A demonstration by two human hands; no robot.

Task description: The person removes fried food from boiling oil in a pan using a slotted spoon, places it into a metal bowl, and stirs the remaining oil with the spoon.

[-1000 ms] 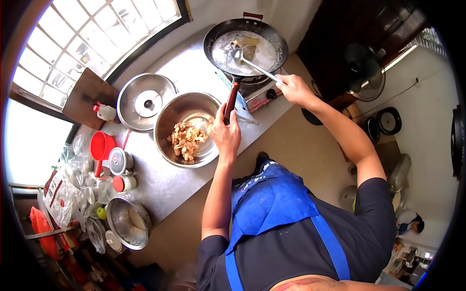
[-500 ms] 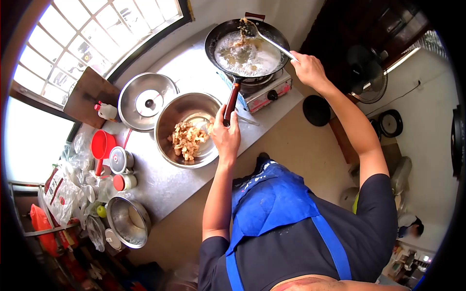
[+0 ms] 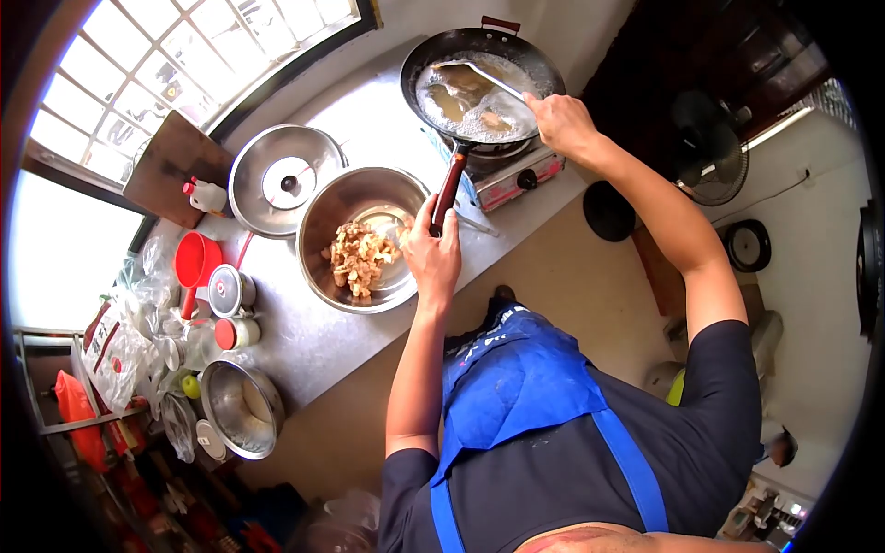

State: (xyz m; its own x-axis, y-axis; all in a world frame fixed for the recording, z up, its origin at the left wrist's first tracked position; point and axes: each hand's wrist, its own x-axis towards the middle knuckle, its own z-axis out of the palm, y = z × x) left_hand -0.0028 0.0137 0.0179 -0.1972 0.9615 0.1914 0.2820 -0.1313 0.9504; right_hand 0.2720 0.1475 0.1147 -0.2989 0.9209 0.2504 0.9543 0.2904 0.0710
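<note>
My left hand (image 3: 433, 249) is wrapped round the wooden handle (image 3: 449, 187) of a black wok (image 3: 461, 41). Pale foaming oil (image 3: 498, 123) bubbles in the wok, with a few light brown pieces showing. In my right hand (image 3: 564, 124) is a long-handled metal ladle (image 3: 502, 85). Its bowl dips into the oil, so whether it has holes I cannot tell. Just left of my left hand stands a deep steel bowl (image 3: 312, 263) holding a heap of browned fried pieces (image 3: 359, 258). The wok rests on a gas stove (image 3: 544, 175).
Behind the steel bowl is a wide metal lid or basin (image 3: 253, 175). A cutting board (image 3: 175, 170), a red scoop (image 3: 196, 258), lidded jars (image 3: 237, 333) and another metal bowl (image 3: 241, 410) line the counter's left side. A fan (image 3: 714, 166) stands at the right.
The ladle, which held food pieces above the oil near the wok's far side, is now lowered into the oil. My right hand has shifted slightly; the left keeps the handle.
</note>
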